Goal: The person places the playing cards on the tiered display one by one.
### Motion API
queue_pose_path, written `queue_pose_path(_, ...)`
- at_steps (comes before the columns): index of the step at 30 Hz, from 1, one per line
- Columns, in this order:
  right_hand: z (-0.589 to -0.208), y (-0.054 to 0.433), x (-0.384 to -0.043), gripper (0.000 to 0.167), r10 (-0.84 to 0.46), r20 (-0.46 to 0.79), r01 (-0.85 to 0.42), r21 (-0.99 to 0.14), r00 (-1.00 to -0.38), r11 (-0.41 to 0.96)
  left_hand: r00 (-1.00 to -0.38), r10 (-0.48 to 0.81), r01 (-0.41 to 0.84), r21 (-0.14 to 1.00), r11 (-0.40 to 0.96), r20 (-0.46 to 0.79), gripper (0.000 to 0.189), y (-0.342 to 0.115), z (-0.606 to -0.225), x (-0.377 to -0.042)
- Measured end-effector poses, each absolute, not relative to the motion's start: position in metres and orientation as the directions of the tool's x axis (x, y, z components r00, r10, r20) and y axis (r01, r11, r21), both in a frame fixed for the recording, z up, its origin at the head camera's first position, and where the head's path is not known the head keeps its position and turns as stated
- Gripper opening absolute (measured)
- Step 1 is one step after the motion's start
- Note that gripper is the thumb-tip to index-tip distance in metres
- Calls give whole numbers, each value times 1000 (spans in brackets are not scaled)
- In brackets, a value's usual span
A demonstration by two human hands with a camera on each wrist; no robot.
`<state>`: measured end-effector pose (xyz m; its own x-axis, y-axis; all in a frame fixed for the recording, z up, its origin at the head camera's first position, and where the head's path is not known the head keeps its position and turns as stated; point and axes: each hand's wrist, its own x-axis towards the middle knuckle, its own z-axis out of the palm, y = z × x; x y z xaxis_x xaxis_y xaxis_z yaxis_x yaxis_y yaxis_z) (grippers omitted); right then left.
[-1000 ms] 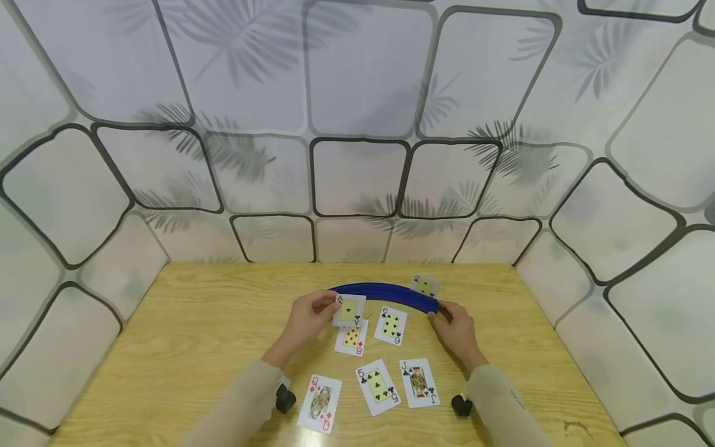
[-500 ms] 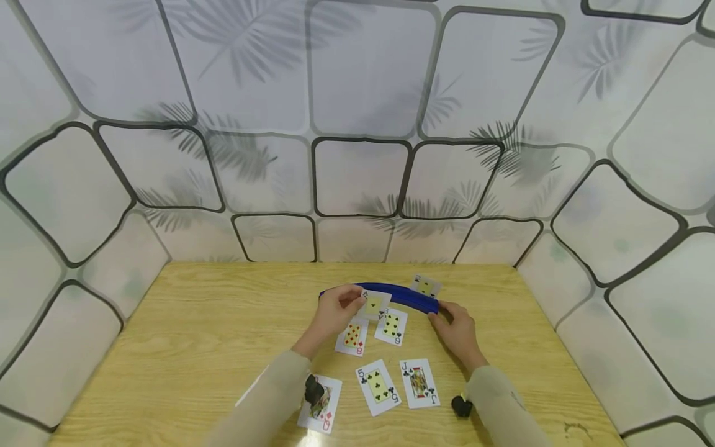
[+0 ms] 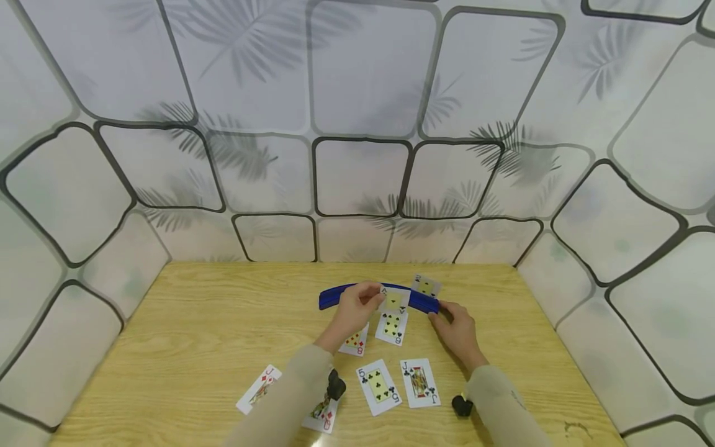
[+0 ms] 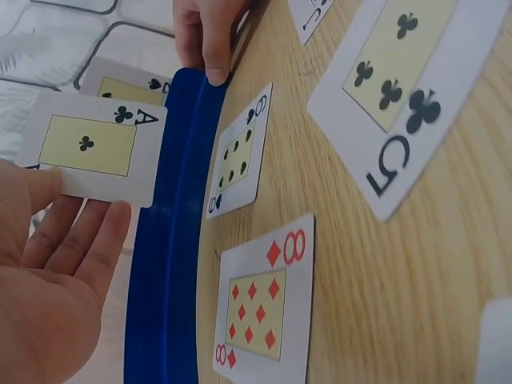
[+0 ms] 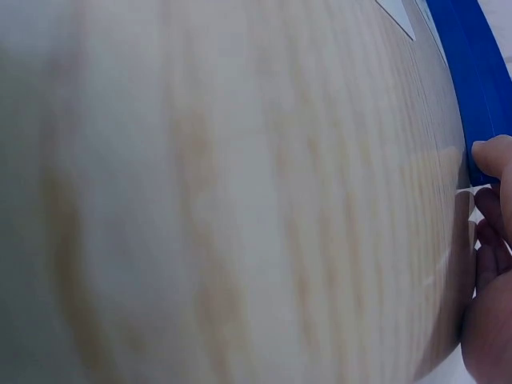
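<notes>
My left hand (image 3: 353, 310) pinches the ace of clubs (image 4: 88, 144) at its edge between thumb and fingers. It holds the card face toward me, over the front of a curved blue card holder (image 3: 331, 298). A two of spades (image 3: 427, 287) stands upright in the holder's slot near the right end, partly behind the ace in the left wrist view. My right hand (image 3: 460, 332) grips the holder's right end, thumb (image 5: 490, 154) on the near side and fingers beyond. Just below the ace, the six of spades (image 3: 392, 331) lies face up on the table.
The eight of diamonds (image 4: 260, 312) lies by the holder, partly hidden by my left hand in the head view. Nearer are the five of clubs (image 3: 378, 387), jack of clubs (image 3: 420, 383), queen of diamonds (image 3: 323, 422) and jack of diamonds (image 3: 258, 391). A patterned wall (image 3: 357, 180) rises behind the table.
My left hand has carried the ace of clubs rightward along the holder, from above the eight to near the two of spades. The right hand has kept its place.
</notes>
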<state>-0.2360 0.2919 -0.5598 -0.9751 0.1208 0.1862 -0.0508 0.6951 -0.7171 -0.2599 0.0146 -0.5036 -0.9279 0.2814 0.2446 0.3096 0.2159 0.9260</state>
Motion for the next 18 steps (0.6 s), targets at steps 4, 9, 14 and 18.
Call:
queue_pose_path(4,-560,292,-236,48,117,199,-62,-715,-973,697,-920,290,330,919,214,263,24,23,-503,-260)
queue_pose_path(9,-561,292,-236,47,117,212,-72,-714,-970,696,-924,298,315,920,234,241,25,35,-503,-262)
queue_pose_path(14,-561,292,-237,48,114,197,-64,-721,-974,690,-934,287,289,925,248,215,24,46,-502,-262)
queue_pose_path(18,-560,292,-236,47,115,203,-71,-725,-972,685,-931,287,301,921,246,227,23,54,-505,-263)
